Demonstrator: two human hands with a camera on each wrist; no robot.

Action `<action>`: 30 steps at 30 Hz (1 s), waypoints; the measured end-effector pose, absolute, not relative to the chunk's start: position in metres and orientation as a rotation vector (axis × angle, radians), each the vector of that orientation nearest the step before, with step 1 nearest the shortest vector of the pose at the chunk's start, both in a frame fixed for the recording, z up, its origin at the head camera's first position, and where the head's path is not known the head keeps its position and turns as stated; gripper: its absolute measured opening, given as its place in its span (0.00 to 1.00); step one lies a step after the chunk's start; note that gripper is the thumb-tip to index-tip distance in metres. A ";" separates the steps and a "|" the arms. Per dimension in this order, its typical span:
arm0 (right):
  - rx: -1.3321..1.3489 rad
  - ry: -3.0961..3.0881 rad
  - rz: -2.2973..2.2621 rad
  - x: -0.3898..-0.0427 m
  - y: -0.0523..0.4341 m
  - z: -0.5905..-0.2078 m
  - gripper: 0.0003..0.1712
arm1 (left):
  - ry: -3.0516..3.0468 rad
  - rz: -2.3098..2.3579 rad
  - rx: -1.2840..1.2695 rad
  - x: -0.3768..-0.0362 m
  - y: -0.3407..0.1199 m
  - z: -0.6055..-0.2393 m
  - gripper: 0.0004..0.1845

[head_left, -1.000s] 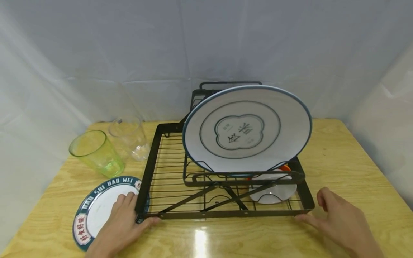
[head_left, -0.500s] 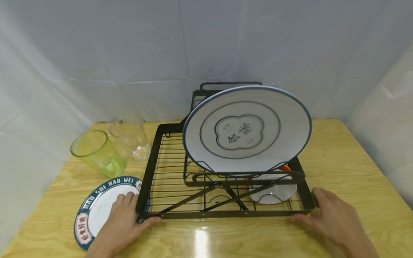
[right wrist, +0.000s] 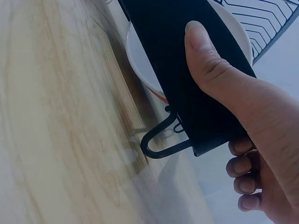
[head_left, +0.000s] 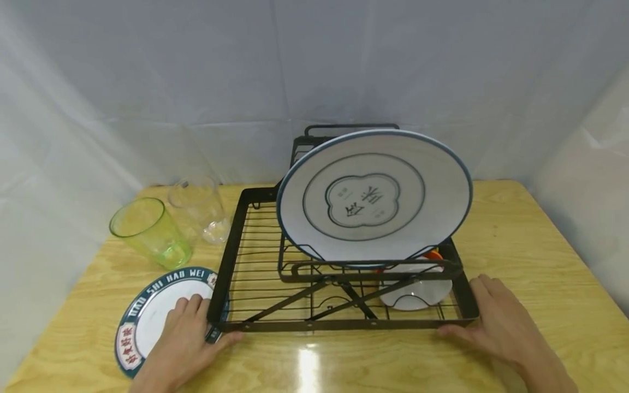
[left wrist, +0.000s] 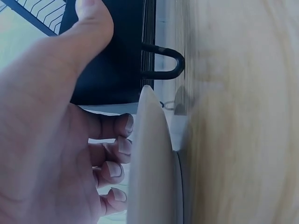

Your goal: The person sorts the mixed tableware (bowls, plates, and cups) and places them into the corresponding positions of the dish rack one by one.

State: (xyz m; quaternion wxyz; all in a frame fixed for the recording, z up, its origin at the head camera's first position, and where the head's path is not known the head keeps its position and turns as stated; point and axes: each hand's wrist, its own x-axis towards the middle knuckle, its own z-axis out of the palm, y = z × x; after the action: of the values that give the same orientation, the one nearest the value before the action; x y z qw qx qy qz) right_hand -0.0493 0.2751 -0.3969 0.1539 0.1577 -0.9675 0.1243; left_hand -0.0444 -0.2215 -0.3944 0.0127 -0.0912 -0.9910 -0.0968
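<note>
A black wire dish rack (head_left: 344,326) stands on the table, a large white plate (head_left: 363,164) with a blue rim tilted upright on its upper tier. My left hand (head_left: 184,338) grips the rack's front left corner, thumb on the front rail and fingers along the side. That hand lies over a green-rimmed plate (head_left: 152,305), whose edge shows beside the fingers in the left wrist view. At the front right corner my right hand (head_left: 506,322) holds the rack, its thumb (right wrist: 198,37) pressed to the front rail. A white bowl (head_left: 417,289) sits low in the rack's right side.
A green cup (head_left: 152,232) and a clear cup (head_left: 201,210) stand left of the rack. Something orange (head_left: 432,254) shows behind the bowl, mostly hidden. A pale curtain (head_left: 314,65) hangs behind the wooden table (head_left: 535,245).
My right hand has moved left and closed round the rack's right corner. The left hand keeps its hold. The rack has barely moved.
</note>
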 end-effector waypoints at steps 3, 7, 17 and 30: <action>0.455 -2.775 0.342 -0.050 0.276 -0.397 0.48 | -3.096 -0.306 -0.275 -0.043 -0.222 -0.395 0.52; 0.465 -2.757 0.330 -0.050 0.276 -0.398 0.46 | -3.124 -0.315 -0.251 -0.041 -0.224 -0.395 0.44; 0.421 -2.784 0.381 -0.047 0.276 -0.400 0.46 | -3.334 -0.536 0.110 -0.036 -0.253 -0.379 0.30; 0.413 -2.732 0.435 -0.046 0.278 -0.404 0.45 | -3.150 -0.522 1.275 -0.023 -0.289 -0.388 0.37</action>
State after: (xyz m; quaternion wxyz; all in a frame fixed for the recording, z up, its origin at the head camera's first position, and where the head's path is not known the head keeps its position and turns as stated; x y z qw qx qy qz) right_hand -0.0456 0.2779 -0.4037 0.1713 0.1456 -0.9623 0.1532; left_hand -0.0233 -0.2887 -0.3883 -0.1477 0.3667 -0.9062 -0.1502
